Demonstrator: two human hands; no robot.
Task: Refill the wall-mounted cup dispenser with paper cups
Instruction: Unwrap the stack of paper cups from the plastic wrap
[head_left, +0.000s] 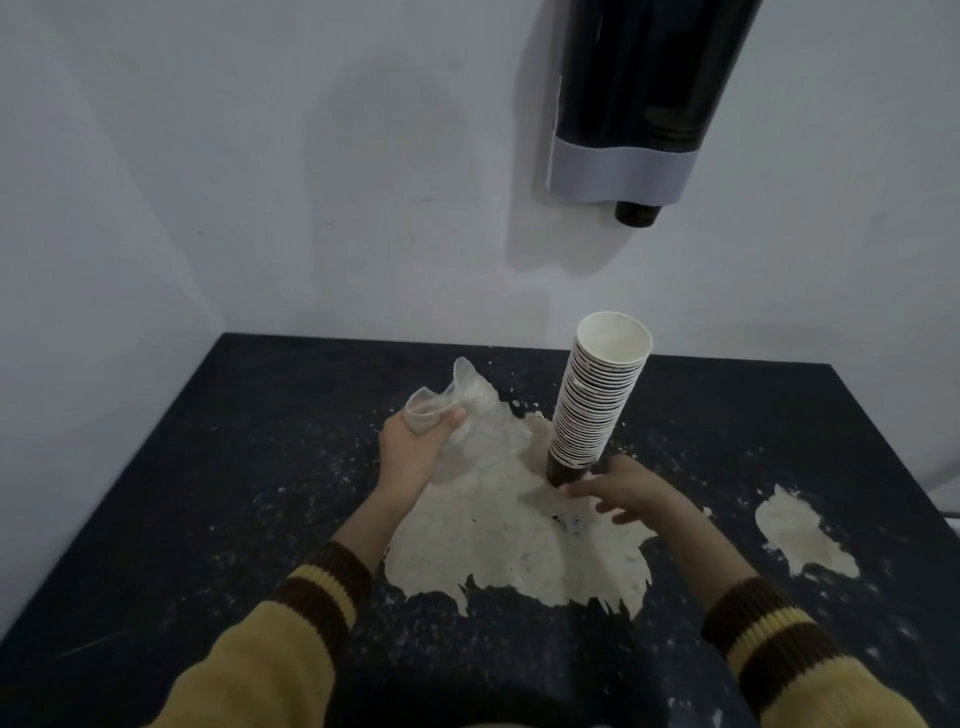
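Head view: cup stack upright, mouth up; left hand clutching plastic wrap, right hand spread.

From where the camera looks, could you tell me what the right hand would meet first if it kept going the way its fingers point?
Probably the stack of paper cups: the right hand points left at its dark base, fingertips about touching it already, though depth is unclear.
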